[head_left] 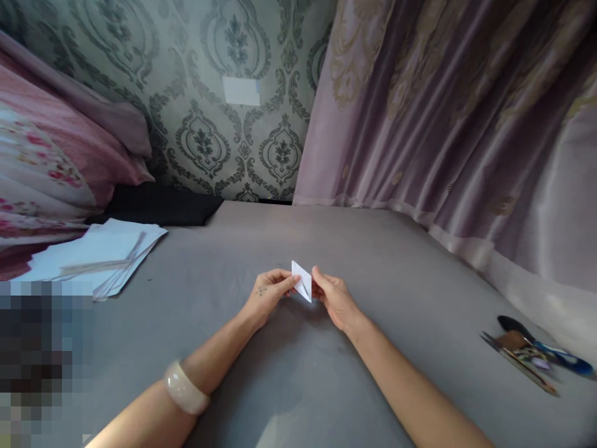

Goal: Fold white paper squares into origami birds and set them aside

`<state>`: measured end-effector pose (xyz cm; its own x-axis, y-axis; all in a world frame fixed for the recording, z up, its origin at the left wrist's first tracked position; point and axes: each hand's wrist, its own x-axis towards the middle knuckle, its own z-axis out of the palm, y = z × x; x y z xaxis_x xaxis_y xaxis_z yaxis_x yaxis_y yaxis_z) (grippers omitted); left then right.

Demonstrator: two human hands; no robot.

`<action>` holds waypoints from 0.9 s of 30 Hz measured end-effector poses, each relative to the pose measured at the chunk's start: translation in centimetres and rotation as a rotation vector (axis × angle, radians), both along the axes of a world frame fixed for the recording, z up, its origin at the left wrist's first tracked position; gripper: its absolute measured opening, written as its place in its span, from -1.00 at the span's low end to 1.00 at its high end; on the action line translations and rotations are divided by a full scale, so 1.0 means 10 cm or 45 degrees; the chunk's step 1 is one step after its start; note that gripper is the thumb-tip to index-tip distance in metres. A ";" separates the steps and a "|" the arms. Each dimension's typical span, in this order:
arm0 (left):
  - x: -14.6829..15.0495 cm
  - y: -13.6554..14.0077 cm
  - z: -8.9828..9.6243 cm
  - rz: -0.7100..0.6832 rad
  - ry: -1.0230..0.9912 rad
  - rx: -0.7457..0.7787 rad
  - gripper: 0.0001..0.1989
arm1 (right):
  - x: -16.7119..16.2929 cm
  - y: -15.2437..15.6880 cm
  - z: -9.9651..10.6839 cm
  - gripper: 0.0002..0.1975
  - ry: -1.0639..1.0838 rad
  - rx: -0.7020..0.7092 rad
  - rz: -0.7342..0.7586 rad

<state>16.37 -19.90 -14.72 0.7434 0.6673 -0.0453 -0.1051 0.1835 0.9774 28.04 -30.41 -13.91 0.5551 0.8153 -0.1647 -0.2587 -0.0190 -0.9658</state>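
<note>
A small piece of white folded paper (302, 283), shaped like a slim diamond, is held upright above the grey surface between both hands. My left hand (270, 291) pinches it from the left, thumb flat on the front and fingers partly hidden behind. At its right edge, my right hand (333, 295) is closed with curled fingers, its raised thumb beside the upper right side. A slit or fold line runs down the paper's lower front. On my left forearm sits a pale bangle (186, 389).
Loose white sheets (116, 249) lie at the left, near a folded black cloth (168, 204). At the right are scissors with blue handles (559, 358), a pencil-like stick (532, 370) and small items. A mauve curtain (396, 124) borders the grey surface (261, 242).
</note>
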 end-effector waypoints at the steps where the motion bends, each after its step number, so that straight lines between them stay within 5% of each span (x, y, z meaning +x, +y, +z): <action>1: -0.01 0.01 0.00 0.022 -0.020 -0.012 -0.74 | -0.01 0.01 0.03 -0.55 -0.009 -0.008 -0.007; 11: -0.04 0.02 0.00 -0.047 -0.137 0.023 -0.75 | -0.12 0.08 -0.02 -0.70 -0.323 0.031 -0.271; 21: -0.01 0.04 -0.09 0.067 -0.051 -0.125 -0.74 | -0.20 -0.03 -0.07 -0.74 -0.821 0.069 -0.357; 27: -0.01 0.02 -0.04 0.076 -0.069 -0.057 -0.75 | -0.24 -0.06 -0.07 -0.80 -1.060 0.154 -0.363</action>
<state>16.24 -19.68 -15.16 0.7047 0.7086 -0.0366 -0.1700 0.2187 0.9609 25.64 -31.05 -14.60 0.6410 0.6136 0.4611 0.5491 0.0531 -0.8340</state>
